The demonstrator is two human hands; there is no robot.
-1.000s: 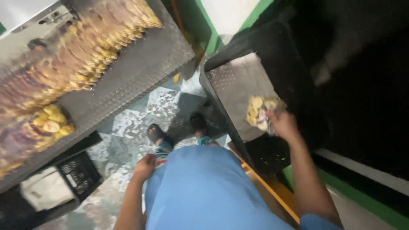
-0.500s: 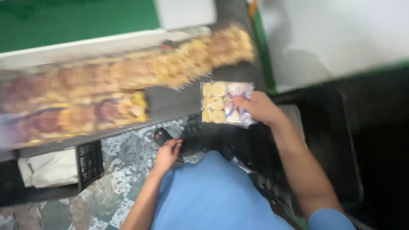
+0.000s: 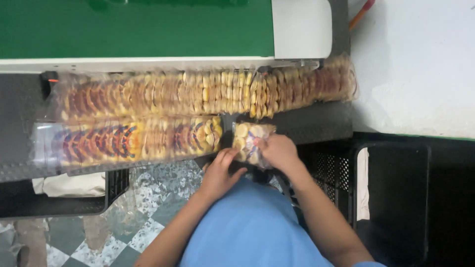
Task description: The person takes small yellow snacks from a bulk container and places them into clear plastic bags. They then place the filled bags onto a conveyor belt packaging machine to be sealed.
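We hold a clear packet of round biscuits (image 3: 250,141) at the near edge of the metal bench (image 3: 316,123), at about six o'clock from the machine's white housing (image 3: 302,27). Our right hand (image 3: 278,152) is closed on the packet's right side, fingers wrapped over the film. Our left hand (image 3: 221,170) sits just below and to the nine o'clock side of it, fingers loosely curled and reaching up toward the packet's lower corner; we cannot tell whether they touch the film.

The packet stands at the three o'clock end of the near row of packed biscuits (image 3: 133,138), just beside the last packet there. A far row of biscuit packets (image 3: 213,94) runs along the bench at twelve o'clock from it, close under the green machine panel (image 3: 133,24).

To set it well, we judge the packet should go in at the same lean as its neighbours, tucked against the end of the near row so no gap opens. The right hand should keep its grip light, since the biscuits look brittle and the film slippery. The left hand can steady the row's end so it does not topple as the new packet presses in.

A black plastic crate (image 3: 391,193) stands at four o'clock, and another black crate (image 3: 64,200) at eight o'clock on the speckled tile floor (image 3: 143,212).
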